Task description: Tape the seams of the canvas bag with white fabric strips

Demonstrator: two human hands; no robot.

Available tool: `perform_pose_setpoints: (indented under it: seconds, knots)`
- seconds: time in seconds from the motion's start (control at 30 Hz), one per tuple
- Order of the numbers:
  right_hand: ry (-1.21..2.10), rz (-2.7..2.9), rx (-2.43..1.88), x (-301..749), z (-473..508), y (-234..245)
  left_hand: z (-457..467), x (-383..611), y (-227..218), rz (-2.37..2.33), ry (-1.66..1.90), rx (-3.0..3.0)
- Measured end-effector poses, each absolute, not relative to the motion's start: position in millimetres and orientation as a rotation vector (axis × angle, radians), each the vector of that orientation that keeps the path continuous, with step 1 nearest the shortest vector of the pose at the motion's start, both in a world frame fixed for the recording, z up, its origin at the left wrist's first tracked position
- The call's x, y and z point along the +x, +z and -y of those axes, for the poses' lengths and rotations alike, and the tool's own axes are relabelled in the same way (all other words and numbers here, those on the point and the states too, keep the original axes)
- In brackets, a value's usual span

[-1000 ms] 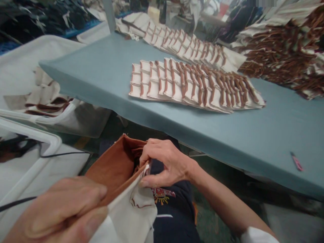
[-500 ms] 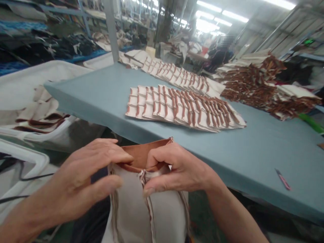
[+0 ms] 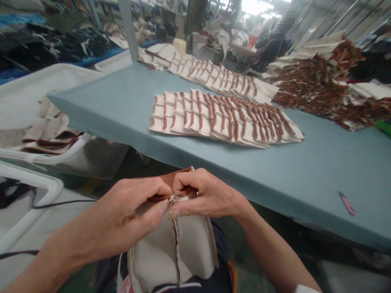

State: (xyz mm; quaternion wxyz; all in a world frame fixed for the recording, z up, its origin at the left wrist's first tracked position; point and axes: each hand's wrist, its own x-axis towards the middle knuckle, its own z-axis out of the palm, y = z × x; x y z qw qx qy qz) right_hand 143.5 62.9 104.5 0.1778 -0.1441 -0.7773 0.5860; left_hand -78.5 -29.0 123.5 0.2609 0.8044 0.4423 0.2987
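Note:
Over my lap hangs a cream and brown sewn piece (image 3: 155,254), with pale cloth outside, brown inside and a seam down its middle. Its exact kind I cannot tell. At its top edge my left hand (image 3: 134,213) pinches the rim just left of the seam's end. Right of that seam, my right hand (image 3: 204,195) grips the same rim, with curled fingers inside and the thumb on the cream face. Both thumb tips lie close together at the seam, and the fingers hide part of the brown opening.
Ahead stands a blue-grey table (image 3: 122,110). On it lie an overlapping row of cream and brown pieces (image 3: 220,118), a similar row behind, a tall heap (image 3: 317,77) and a small pink cutter (image 3: 347,203). White bins (image 3: 58,71) stand left. A person (image 3: 271,44) sits far back.
My left hand has moved right and closed on the rim beside the seam; before, its thumb and fingers were apart. The right hand keeps its grip, and the camera view has tilted down.

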Motion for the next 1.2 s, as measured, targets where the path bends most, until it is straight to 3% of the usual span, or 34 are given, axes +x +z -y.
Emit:
perform_pose_setpoints:
  seconds: [0.43,0.73,0.9,1.2]
  knots:
    - [1.601,2.161,-0.457,134.3,-54.8,96.4,31.8,-84.3,117.3,-1.317,0.809,1.996]
    - [1.832,1.949,-0.338,125.0,-55.5,92.3,39.2,-94.8,103.9,-1.175,0.804,1.433]
    - [1.849,1.959,-0.349,124.3,-52.3,94.0,40.2,-100.1,101.3,-1.205,0.813,1.49]
    - [1.268,2.119,-0.588,116.3,-36.5,91.7,54.3,-96.0,114.6,-1.446,0.867,2.169]
